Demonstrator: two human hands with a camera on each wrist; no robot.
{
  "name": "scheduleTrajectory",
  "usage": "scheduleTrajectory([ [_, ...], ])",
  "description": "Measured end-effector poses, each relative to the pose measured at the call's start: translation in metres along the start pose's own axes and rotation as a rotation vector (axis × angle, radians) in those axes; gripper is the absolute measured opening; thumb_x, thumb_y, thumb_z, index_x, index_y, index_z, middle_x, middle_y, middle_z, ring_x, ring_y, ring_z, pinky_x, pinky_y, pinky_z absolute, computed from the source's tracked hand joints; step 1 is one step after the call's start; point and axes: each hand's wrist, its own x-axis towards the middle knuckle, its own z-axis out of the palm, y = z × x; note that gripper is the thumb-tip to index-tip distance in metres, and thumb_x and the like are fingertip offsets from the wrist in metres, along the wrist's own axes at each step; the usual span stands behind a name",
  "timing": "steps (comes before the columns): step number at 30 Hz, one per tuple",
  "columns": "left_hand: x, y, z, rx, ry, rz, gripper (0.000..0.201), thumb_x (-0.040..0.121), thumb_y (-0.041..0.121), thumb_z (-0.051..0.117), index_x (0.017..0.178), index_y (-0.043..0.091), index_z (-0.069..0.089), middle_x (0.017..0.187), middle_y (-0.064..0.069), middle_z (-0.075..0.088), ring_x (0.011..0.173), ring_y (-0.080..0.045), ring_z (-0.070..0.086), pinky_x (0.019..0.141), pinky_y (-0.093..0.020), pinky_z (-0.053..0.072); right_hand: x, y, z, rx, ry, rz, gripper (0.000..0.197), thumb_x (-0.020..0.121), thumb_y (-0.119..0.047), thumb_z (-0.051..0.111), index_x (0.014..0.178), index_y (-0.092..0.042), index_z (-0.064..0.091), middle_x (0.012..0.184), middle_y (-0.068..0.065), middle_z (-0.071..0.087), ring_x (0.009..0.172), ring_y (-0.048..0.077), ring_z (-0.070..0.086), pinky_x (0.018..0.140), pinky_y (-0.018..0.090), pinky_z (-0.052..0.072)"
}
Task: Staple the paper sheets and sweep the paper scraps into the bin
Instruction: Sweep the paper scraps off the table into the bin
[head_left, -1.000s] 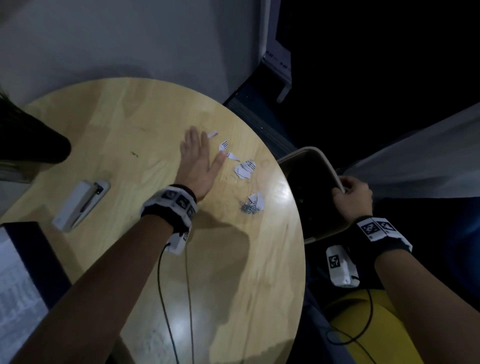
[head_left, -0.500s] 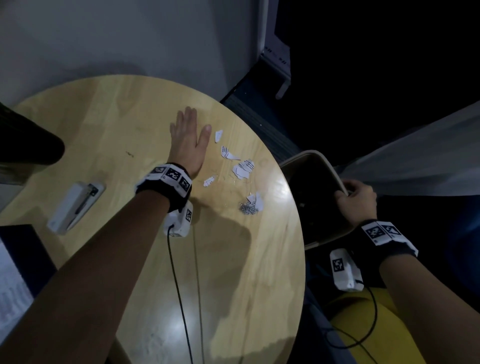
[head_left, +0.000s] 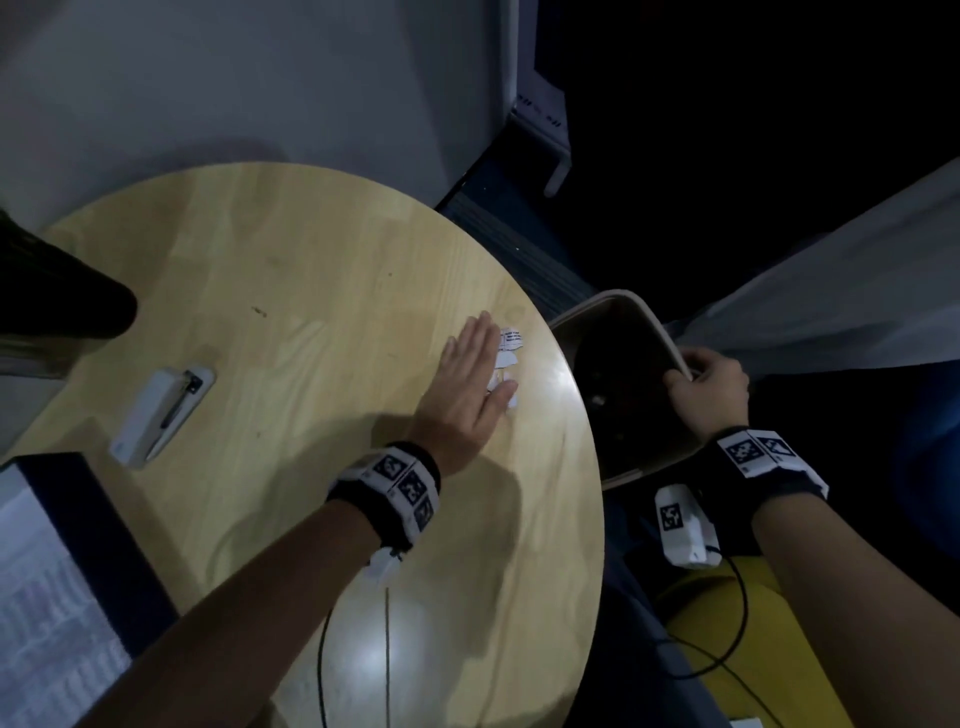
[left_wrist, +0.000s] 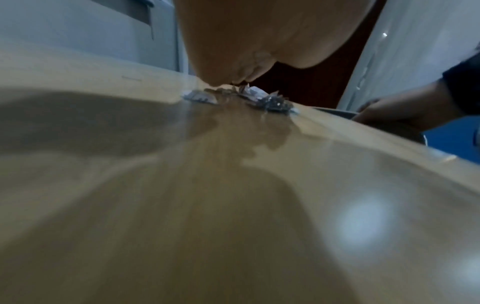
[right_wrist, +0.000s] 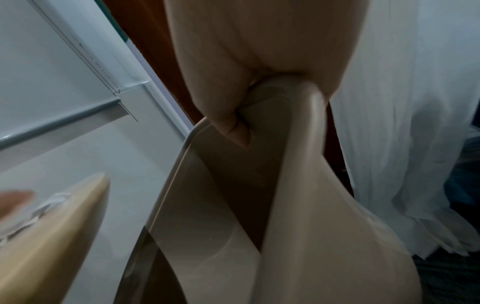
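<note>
My left hand (head_left: 467, 379) lies flat on the round wooden table (head_left: 291, 270), fingers straight, its thumb side against a small heap of white paper scraps (head_left: 510, 349) near the right edge. The left wrist view shows the scraps (left_wrist: 249, 96) bunched with small metal bits just past the palm (left_wrist: 259, 41). My right hand (head_left: 706, 384) grips the rim of a beige bin (head_left: 613, 306) held just off the table's right edge. In the right wrist view the thumb (right_wrist: 233, 127) curls over that rim (right_wrist: 309, 98). A white stapler (head_left: 161, 415) lies at the left.
Printed sheets (head_left: 41, 597) on a dark folder sit at the table's lower left. A dark object (head_left: 57, 301) stands at the far left. A white curtain (head_left: 831, 301) hangs behind the bin. Cables run from both wrists.
My left hand has swept right across the table, pushing the scattered scraps into a heap close to the edge beside the bin. The right hand keeps its grip on the bin's rim.
</note>
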Motion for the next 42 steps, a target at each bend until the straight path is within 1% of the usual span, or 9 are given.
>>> scheduleTrajectory([
  [2, 0.000, -0.004, -0.009, -0.036, 0.224, -0.059, 0.059, 0.096, 0.036, 0.017, 0.147, 0.008, 0.004, 0.156, -0.002, -0.002, 0.145, -0.013, -0.007, 0.117, -0.026, -0.011, 0.000, 0.002, -0.002, 0.014, 0.008, -0.002, 0.033, 0.081, -0.010, 0.058, 0.113, -0.009, 0.066, 0.109, 0.020, 0.069, 0.105, 0.034, 0.062, 0.095, 0.037, 0.047],
  [4, 0.003, -0.020, -0.020, -0.012, 0.432, -0.271, 0.057, 0.098, 0.034, 0.016, 0.147, 0.007, 0.004, 0.156, -0.002, -0.002, 0.146, -0.018, -0.006, 0.117, -0.031, -0.010, 0.000, 0.005, -0.003, 0.031, 0.017, 0.003, 0.033, 0.080, -0.011, 0.059, 0.112, -0.010, 0.066, 0.108, 0.020, 0.070, 0.104, 0.034, 0.063, 0.095, 0.037, 0.047],
  [8, 0.013, -0.040, -0.024, -0.094, 0.443, -0.632, 0.061, 0.098, 0.039, 0.013, 0.146, 0.003, 0.001, 0.158, -0.014, -0.004, 0.145, -0.025, -0.009, 0.118, -0.041, -0.009, -0.003, 0.007, -0.008, 0.055, 0.028, 0.019, 0.033, 0.080, -0.011, 0.059, 0.112, -0.011, 0.066, 0.109, 0.019, 0.069, 0.104, 0.033, 0.063, 0.093, 0.034, 0.047],
  [12, 0.019, -0.018, 0.002, -0.018, 0.339, -0.601, 0.072, 0.093, 0.049, 0.010, 0.145, 0.000, 0.000, 0.157, -0.018, -0.007, 0.145, -0.026, -0.012, 0.118, -0.043, -0.010, -0.002, 0.007, -0.014, 0.066, 0.037, 0.025, 0.032, 0.081, -0.011, 0.059, 0.112, -0.011, 0.066, 0.110, 0.019, 0.069, 0.106, 0.032, 0.062, 0.095, 0.034, 0.046],
  [17, 0.007, 0.027, 0.035, -0.107, 0.311, -0.347, 0.074, 0.090, 0.049, 0.009, 0.146, 0.002, 0.003, 0.158, -0.015, -0.002, 0.145, -0.021, -0.008, 0.118, -0.036, -0.008, 0.002, 0.002, -0.021, 0.107, 0.048, 0.033, 0.032, 0.082, -0.013, 0.058, 0.113, -0.011, 0.066, 0.112, 0.017, 0.069, 0.109, 0.032, 0.060, 0.097, 0.034, 0.045],
  [22, -0.005, -0.016, 0.010, -0.149, 0.728, -0.640, 0.059, 0.098, 0.036, 0.014, 0.146, 0.003, 0.009, 0.158, -0.014, 0.005, 0.146, -0.024, -0.002, 0.117, -0.037, -0.007, 0.010, 0.000, -0.030, 0.148, 0.072, 0.029, 0.030, 0.081, -0.012, 0.058, 0.110, -0.010, 0.067, 0.111, 0.016, 0.069, 0.107, 0.031, 0.061, 0.094, 0.033, 0.046],
  [26, -0.009, -0.023, 0.012, -0.137, 0.647, -0.797, 0.059, 0.098, 0.036, 0.013, 0.146, 0.001, 0.006, 0.158, -0.013, 0.001, 0.146, -0.024, -0.003, 0.117, -0.039, -0.009, 0.014, 0.000, -0.032, 0.169, 0.093, 0.037, 0.031, 0.080, -0.012, 0.059, 0.110, -0.010, 0.068, 0.110, 0.015, 0.070, 0.107, 0.031, 0.062, 0.097, 0.034, 0.046],
  [38, 0.032, 0.045, 0.054, -0.041, 0.633, -0.790, 0.065, 0.093, 0.038, 0.013, 0.145, 0.000, 0.016, 0.157, -0.017, 0.007, 0.146, -0.029, 0.000, 0.118, -0.043, -0.005, 0.016, -0.010, -0.028, 0.220, 0.081, 0.041, 0.032, 0.080, -0.014, 0.059, 0.111, -0.013, 0.067, 0.108, 0.013, 0.071, 0.104, 0.029, 0.063, 0.098, 0.034, 0.047],
  [42, 0.045, 0.064, 0.065, -0.059, 0.555, -0.671, 0.064, 0.093, 0.038, 0.014, 0.145, 0.002, 0.014, 0.158, -0.016, 0.006, 0.146, -0.027, -0.002, 0.117, -0.040, -0.008, 0.012, -0.011, -0.025, 0.221, 0.081, 0.045, 0.032, 0.079, -0.014, 0.060, 0.110, -0.014, 0.068, 0.107, 0.012, 0.071, 0.104, 0.028, 0.063, 0.098, 0.032, 0.047],
])
